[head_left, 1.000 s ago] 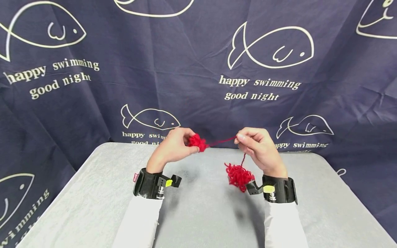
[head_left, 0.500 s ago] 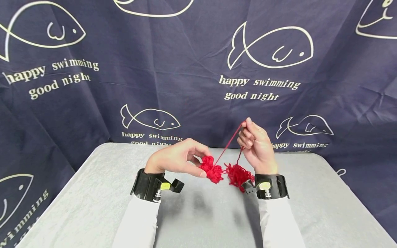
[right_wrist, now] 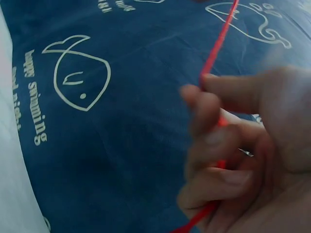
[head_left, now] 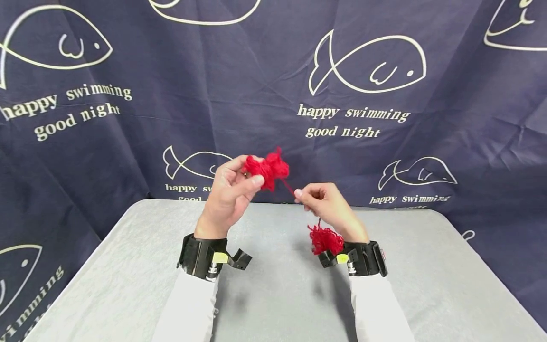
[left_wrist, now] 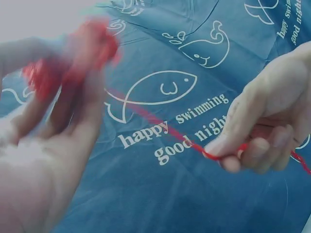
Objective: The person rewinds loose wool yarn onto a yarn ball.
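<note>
Grey table (head_left: 128, 285); navy fish-print backdrop (head_left: 470, 118) reading "happy swimming good night"

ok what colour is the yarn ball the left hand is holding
Red. The yarn ball held by the left hand shows best in the head view.

This looked like a made-up room for filming, not a real home. A big dark blue cloth (head_left: 273, 95) with white fish and the words "happy swimming good night" hung behind the fingers. Under them was a plain grey counter (head_left: 107, 285).
</note>
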`<state>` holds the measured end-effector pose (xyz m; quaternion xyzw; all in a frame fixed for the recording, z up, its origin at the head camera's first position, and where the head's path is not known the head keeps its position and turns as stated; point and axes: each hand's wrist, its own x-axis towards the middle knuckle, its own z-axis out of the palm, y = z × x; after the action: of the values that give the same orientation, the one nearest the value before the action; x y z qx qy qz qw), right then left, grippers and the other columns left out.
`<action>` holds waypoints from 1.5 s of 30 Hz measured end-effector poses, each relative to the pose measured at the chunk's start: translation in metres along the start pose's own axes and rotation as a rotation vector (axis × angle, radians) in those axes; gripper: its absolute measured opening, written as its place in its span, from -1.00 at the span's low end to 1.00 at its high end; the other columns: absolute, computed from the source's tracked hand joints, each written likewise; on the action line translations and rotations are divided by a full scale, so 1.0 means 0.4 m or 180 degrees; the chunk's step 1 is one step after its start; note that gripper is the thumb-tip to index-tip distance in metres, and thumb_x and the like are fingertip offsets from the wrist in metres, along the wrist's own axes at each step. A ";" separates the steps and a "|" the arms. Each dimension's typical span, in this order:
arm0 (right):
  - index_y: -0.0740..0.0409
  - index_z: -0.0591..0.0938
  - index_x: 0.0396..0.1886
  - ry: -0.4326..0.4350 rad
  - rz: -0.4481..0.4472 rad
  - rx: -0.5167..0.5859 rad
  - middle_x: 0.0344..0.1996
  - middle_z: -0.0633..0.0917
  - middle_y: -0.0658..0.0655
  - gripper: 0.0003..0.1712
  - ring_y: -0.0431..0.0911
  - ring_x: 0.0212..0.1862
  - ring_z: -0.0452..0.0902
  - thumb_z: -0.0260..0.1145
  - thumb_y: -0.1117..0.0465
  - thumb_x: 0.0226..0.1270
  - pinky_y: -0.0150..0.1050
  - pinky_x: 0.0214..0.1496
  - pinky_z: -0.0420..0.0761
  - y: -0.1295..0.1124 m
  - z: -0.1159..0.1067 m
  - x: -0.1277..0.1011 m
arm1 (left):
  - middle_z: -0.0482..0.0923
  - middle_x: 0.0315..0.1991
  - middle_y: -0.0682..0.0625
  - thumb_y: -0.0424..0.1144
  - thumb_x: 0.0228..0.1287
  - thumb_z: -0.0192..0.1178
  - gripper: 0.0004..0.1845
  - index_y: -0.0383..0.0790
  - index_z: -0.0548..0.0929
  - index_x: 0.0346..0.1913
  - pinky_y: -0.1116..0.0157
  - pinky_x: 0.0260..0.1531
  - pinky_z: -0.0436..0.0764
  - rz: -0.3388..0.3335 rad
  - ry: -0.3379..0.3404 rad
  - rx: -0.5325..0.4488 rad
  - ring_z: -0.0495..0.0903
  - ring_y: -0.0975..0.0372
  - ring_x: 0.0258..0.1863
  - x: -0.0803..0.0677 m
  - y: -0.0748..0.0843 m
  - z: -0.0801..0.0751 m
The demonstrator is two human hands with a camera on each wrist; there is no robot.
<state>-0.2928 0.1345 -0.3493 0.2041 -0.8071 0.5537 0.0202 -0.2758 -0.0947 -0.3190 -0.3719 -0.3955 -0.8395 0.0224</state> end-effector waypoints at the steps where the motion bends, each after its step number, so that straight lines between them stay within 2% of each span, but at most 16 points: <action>1: 0.05 0.66 -0.48 -0.0140 -0.0057 -0.0187 -0.67 0.50 0.09 -0.77 -0.15 -0.67 0.24 0.30 0.02 0.26 -0.31 -0.68 0.23 -0.002 0.002 -0.002 | 0.58 -0.23 -0.11 -0.65 0.06 0.08 -0.70 -0.35 0.60 -0.15 0.31 -0.20 0.61 0.0029 0.0196 -0.0028 0.57 0.15 -0.25 0.003 0.000 0.000; 4: -0.05 0.65 -0.52 -0.0477 -0.0201 -0.0605 -0.67 0.52 0.07 -0.80 -0.12 -0.67 0.27 0.27 0.05 0.29 -0.28 -0.67 0.30 -0.015 0.006 -0.009 | 0.60 -0.28 -0.12 -0.63 0.08 0.14 -0.76 -0.38 0.59 -0.17 0.26 -0.16 0.63 0.0150 0.0714 0.0165 0.60 0.12 -0.24 0.011 -0.005 -0.001; 7: -0.11 0.65 -0.53 -0.0715 -0.0304 -0.0819 -0.66 0.54 0.04 -0.81 -0.11 -0.65 0.36 0.26 0.08 0.30 -0.27 -0.64 0.38 -0.033 0.008 -0.020 | 0.61 -0.32 -0.10 -0.64 0.04 0.21 -0.77 -0.44 0.58 -0.20 0.24 -0.18 0.64 0.0310 0.1120 0.0603 0.63 0.13 -0.27 0.018 -0.015 -0.002; 10: -0.15 0.64 -0.55 -0.0846 -0.0380 -0.0879 -0.65 0.55 0.03 -0.79 -0.11 -0.59 0.44 0.26 0.08 0.30 -0.28 -0.58 0.44 -0.052 0.007 -0.031 | 0.62 -0.37 -0.07 -0.61 -0.02 0.29 -0.74 -0.46 0.59 -0.19 0.29 -0.28 0.65 0.0419 0.1394 0.1316 0.63 0.19 -0.38 0.020 -0.025 -0.006; 13: -0.13 0.65 -0.53 -0.0908 -0.0477 -0.0710 -0.64 0.55 0.04 -0.81 -0.07 -0.57 0.43 0.26 0.09 0.30 -0.29 -0.59 0.41 -0.065 0.004 -0.040 | 0.63 -0.36 -0.08 -0.51 -0.05 0.36 -0.70 -0.43 0.62 -0.17 0.29 -0.33 0.65 0.0444 0.1458 0.2262 0.61 0.19 -0.40 0.015 -0.033 -0.015; 15: -0.07 0.66 -0.49 -0.0905 -0.0526 -0.0461 -0.64 0.53 0.07 -0.85 -0.05 -0.61 0.38 0.28 0.10 0.29 -0.29 -0.63 0.36 -0.070 -0.001 -0.047 | 0.63 -0.34 -0.10 -0.46 -0.06 0.38 -0.69 -0.38 0.63 -0.17 0.26 -0.34 0.66 0.0372 0.1376 0.2807 0.61 0.15 -0.38 0.009 -0.036 -0.021; 18: 0.07 0.66 -0.39 -0.0786 -0.0633 0.0021 -0.65 0.49 0.12 -0.90 -0.04 -0.65 0.30 0.29 0.17 0.28 -0.26 -0.67 0.32 -0.074 -0.013 -0.055 | 0.63 -0.31 -0.13 -0.43 -0.06 0.37 -0.70 -0.35 0.64 -0.17 0.20 -0.34 0.66 0.0188 0.1085 0.3395 0.63 0.12 -0.36 0.002 -0.037 -0.027; 22: 0.25 0.63 -0.35 -0.0450 -0.0778 0.0711 -0.68 0.44 0.11 -0.90 -0.09 -0.65 0.24 0.25 0.29 0.29 -0.27 -0.69 0.26 -0.072 -0.025 -0.053 | 0.64 -0.36 -0.06 -0.40 -0.08 0.38 -0.69 -0.28 0.65 -0.18 0.24 -0.39 0.62 -0.0299 0.0601 0.3865 0.62 0.16 -0.42 -0.003 -0.036 -0.030; 25: 0.30 0.62 -0.36 -0.0218 -0.0871 0.1339 -0.70 0.43 0.08 -0.89 -0.15 -0.68 0.20 0.20 0.34 0.31 -0.32 -0.71 0.15 -0.066 -0.030 -0.044 | 0.63 -0.40 0.01 -0.39 -0.08 0.38 -0.71 -0.24 0.65 -0.20 0.27 -0.43 0.57 -0.0668 0.0102 0.4060 0.60 0.20 -0.47 -0.005 -0.034 -0.027; 28: 0.31 0.62 -0.37 -0.0101 -0.0962 0.2011 -0.70 0.42 0.06 -0.85 -0.17 -0.71 0.13 0.14 0.39 0.34 -0.34 -0.71 0.02 -0.059 -0.034 -0.037 | 0.61 -0.42 0.09 -0.38 -0.08 0.38 -0.75 -0.19 0.65 -0.25 0.31 -0.41 0.57 -0.0931 -0.0493 0.4082 0.59 0.24 -0.46 -0.008 -0.035 -0.023; 31: 0.30 0.64 -0.36 -0.0070 -0.0973 0.2574 -0.71 0.39 0.06 -0.80 -0.15 -0.73 0.04 0.09 0.40 0.37 -0.35 -0.69 -0.05 -0.051 -0.037 -0.033 | 0.61 -0.43 0.14 -0.38 -0.05 0.38 -0.77 -0.14 0.65 -0.26 0.34 -0.36 0.61 -0.1145 -0.1072 0.3877 0.59 0.28 -0.42 -0.013 -0.035 -0.017; 36: 0.28 0.63 -0.35 0.0037 -0.0879 0.2980 -0.74 0.33 0.02 -0.77 -0.17 -0.73 0.00 0.06 0.35 0.42 -0.35 -0.66 -0.08 -0.037 -0.041 -0.023 | 0.63 -0.36 0.10 -0.40 0.00 0.38 -0.74 -0.16 0.65 -0.19 0.28 -0.25 0.65 -0.1398 -0.1758 0.3045 0.61 0.28 -0.31 -0.021 -0.027 -0.007; 39: 0.25 0.63 -0.37 0.0275 -0.0774 0.2704 -0.74 0.35 0.00 -0.81 -0.20 -0.74 0.05 0.13 0.31 0.39 -0.35 -0.67 -0.08 -0.026 -0.037 -0.017 | 0.61 -0.32 -0.02 -0.43 0.02 0.36 -0.72 -0.23 0.63 -0.15 0.17 -0.22 0.65 -0.1340 -0.1954 0.2374 0.60 0.16 -0.28 -0.025 -0.017 0.001; 41: 0.21 0.65 -0.39 0.0482 -0.0627 0.2259 -0.73 0.38 -0.01 -0.84 -0.22 -0.73 0.11 0.21 0.25 0.34 -0.37 -0.69 -0.02 -0.018 -0.030 -0.012 | 0.58 -0.28 -0.12 -0.48 0.03 0.34 -0.72 -0.30 0.61 -0.14 0.08 -0.17 0.62 -0.1202 -0.1976 0.1890 0.57 0.07 -0.26 -0.027 -0.010 0.008; 43: 0.20 0.65 -0.40 0.0602 -0.0458 0.1616 -0.71 0.41 -0.02 -0.84 -0.23 -0.70 0.19 0.27 0.19 0.29 -0.39 -0.70 0.08 -0.010 -0.020 -0.008 | 0.54 -0.27 -0.20 -0.53 0.02 0.31 -0.72 -0.36 0.59 -0.15 0.04 -0.18 0.61 -0.1003 -0.1885 0.1476 0.54 0.02 -0.28 -0.027 -0.003 0.014; 45: 0.21 0.66 -0.40 0.0541 -0.0318 0.0975 -0.69 0.46 0.02 -0.82 -0.22 -0.66 0.25 0.30 0.16 0.26 -0.40 -0.68 0.19 -0.003 -0.010 -0.004 | 0.52 -0.24 -0.21 -0.57 0.00 0.30 -0.72 -0.38 0.58 -0.17 0.12 -0.25 0.62 -0.0728 -0.1669 0.1227 0.52 0.05 -0.32 -0.025 0.003 0.018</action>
<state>-0.2918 0.1384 -0.3473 0.1971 -0.6976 0.6837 0.0844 -0.2636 -0.0931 -0.3218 -0.5172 -0.5782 -0.6223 -0.1044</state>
